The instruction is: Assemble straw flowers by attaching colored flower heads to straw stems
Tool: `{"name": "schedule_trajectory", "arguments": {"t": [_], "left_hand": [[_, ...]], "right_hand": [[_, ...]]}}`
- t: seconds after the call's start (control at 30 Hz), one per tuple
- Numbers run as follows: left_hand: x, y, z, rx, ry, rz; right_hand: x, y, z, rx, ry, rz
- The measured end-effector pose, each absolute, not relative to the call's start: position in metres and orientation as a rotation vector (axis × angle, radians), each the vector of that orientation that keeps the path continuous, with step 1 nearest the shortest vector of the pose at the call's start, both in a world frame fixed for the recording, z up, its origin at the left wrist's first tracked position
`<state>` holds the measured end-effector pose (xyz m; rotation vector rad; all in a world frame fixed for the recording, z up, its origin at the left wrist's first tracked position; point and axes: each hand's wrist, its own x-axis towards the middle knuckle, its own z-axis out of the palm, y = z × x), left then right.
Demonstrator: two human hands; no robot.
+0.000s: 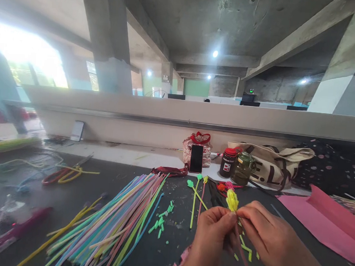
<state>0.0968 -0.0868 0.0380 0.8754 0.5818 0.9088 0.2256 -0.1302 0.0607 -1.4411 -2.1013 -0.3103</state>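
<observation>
A yellow flower head (232,200) tops a thin pink stem (244,253) that slants down between my hands. My left hand (212,234) is closed, pinching the stem just under the head with thumb and forefinger. From the other side my right hand (269,234) is closed too, its fingertips at the base of the same head. Short yellow-green cut pieces (249,254) lie beneath my hands. Beyond my left hand lie similar small flowers with green heads (199,177) and one yellow head (205,179); red and pink heads (221,187) lie behind.
A big bundle of pastel stems (112,222) spreads to the left, with green cut pieces (161,224) beside it. Orange-handled scissors (57,175) lie farther left. At the back stand a phone (196,159), a red-lidded jar (227,162) and a green bottle (242,169). Pink paper (324,222) lies right.
</observation>
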Motion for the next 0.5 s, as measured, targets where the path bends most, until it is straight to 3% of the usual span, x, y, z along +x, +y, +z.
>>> {"name": "schedule_trajectory", "arguments": {"t": [0.13,0.3,0.5], "left_hand": [[0.099,-0.089,0.035,0.87,0.618,0.936],[0.093,-0.092,0.034,0.892,0.615,0.974],[0.087,-0.098,0.04,0.948,0.609,1.037]], "right_hand": [[0.226,-0.135,0.068,-1.543,-2.034,-0.039],[0.218,-0.135,0.083,-1.675,-1.732,0.665],[0.218,-0.131,0.082,-1.374,-1.302,1.388]]}}
